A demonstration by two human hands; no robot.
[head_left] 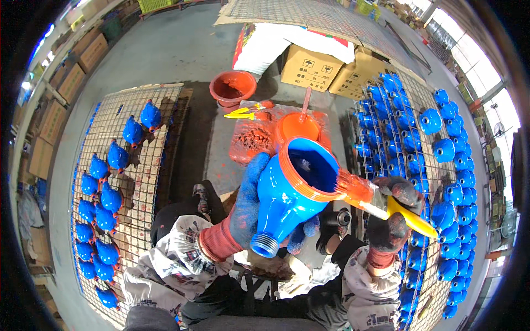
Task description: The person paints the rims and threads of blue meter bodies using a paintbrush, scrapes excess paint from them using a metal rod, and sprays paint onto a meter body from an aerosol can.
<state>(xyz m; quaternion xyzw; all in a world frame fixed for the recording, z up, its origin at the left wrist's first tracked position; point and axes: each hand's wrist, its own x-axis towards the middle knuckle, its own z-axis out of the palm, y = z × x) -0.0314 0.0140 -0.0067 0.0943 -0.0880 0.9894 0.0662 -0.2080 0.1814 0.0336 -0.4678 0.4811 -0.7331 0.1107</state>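
In my gloved left hand is a blue metal meter body, tilted with its wide round mouth facing up and a threaded pipe end toward me. Red paint coats the threaded rim around that mouth. The fingers wrap its left side and underside. My right hand, also gloved, is closed on a paintbrush with a yellow handle. The brush's red-soaked bristles touch the right side of the rim. Just beyond the meter body, an orange-red paint pot stands with a stick in it.
Under the pot lies a paint-caked board carrying another yellow-handled brush. A red bucket stands behind it. A left mesh rack holds several blue bodies; a right rack holds many more. Cardboard boxes sit at the back.
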